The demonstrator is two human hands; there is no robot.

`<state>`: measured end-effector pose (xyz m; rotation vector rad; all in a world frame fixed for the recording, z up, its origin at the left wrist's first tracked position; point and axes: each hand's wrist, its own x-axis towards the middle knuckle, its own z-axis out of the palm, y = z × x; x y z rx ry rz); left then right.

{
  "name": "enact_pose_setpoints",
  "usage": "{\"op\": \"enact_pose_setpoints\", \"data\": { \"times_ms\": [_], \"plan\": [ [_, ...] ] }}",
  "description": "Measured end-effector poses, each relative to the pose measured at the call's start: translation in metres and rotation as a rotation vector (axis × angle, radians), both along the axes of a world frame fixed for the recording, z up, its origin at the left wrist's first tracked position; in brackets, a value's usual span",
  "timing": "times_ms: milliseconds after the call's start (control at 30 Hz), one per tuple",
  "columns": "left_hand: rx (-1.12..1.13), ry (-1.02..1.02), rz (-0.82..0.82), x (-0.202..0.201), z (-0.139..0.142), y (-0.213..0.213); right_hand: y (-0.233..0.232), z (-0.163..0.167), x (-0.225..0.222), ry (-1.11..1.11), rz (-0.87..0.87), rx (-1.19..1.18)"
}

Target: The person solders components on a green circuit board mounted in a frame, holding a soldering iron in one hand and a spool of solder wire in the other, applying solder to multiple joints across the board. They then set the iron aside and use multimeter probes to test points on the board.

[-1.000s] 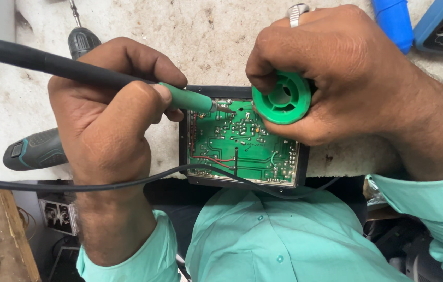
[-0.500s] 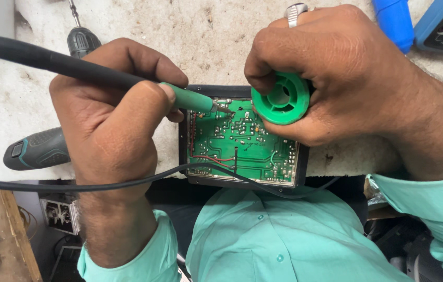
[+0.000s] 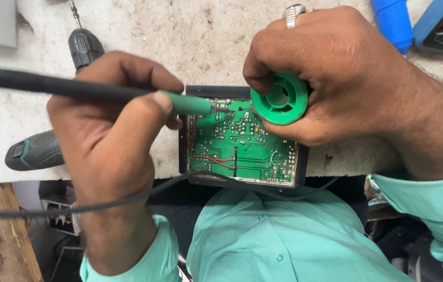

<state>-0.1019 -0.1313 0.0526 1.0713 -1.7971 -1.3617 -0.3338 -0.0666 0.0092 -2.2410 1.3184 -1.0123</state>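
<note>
Worn bench [image 3: 179, 31] — soldering iron [image 3: 185, 103] pinched in left hand [image 3: 111, 141] fingers.

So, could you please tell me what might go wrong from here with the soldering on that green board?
1. The soldering iron tip sits at the circuit board's top-left corner, close to the right hand pinching the green solder spool; a slip could burn fingers.
2. The board's black housing overhangs the worktable edge, so pressure might tip it.
3. The black cord crosses under the left hand and could snag, jerking the tip across neighbouring joints.
</note>
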Motion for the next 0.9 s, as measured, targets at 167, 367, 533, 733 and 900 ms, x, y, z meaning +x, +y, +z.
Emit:
{"op": "enact_pose_setpoints", "data": {
  "times_ms": [167,367,533,733,900],
  "plan": [
    [-0.013,0.015,0.049,0.008,0.001,0.014,0.0,0.0,0.0,0.015,-0.007,-0.004],
    [-0.034,0.028,0.021,0.009,-0.004,0.015,0.0,-0.001,0.001,0.012,-0.006,-0.004],
    [-0.061,0.027,0.041,0.01,-0.007,0.02,-0.001,0.0,0.0,0.013,0.009,-0.014],
    [-0.074,0.043,0.099,0.015,-0.016,0.032,0.0,0.0,0.001,0.004,-0.004,0.0],
    [-0.106,-0.018,0.169,0.018,-0.02,0.043,0.001,0.0,0.002,0.016,-0.021,-0.004]
  ]
}}
